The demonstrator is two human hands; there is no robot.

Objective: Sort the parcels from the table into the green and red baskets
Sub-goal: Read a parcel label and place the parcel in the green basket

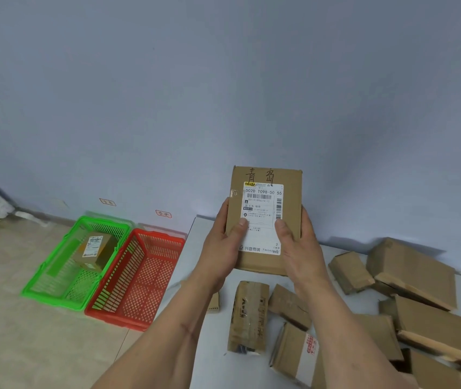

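Parcel (264,220) held upright above the table (195,248) between left hand (223,245) and right hand (299,248), thumbs pinching its label; misreading it risks choosing the wrong basket.

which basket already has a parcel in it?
The green basket, left of the red basket on the floor: one labelled brown parcel lies inside it. The red basket shows only bare mesh.
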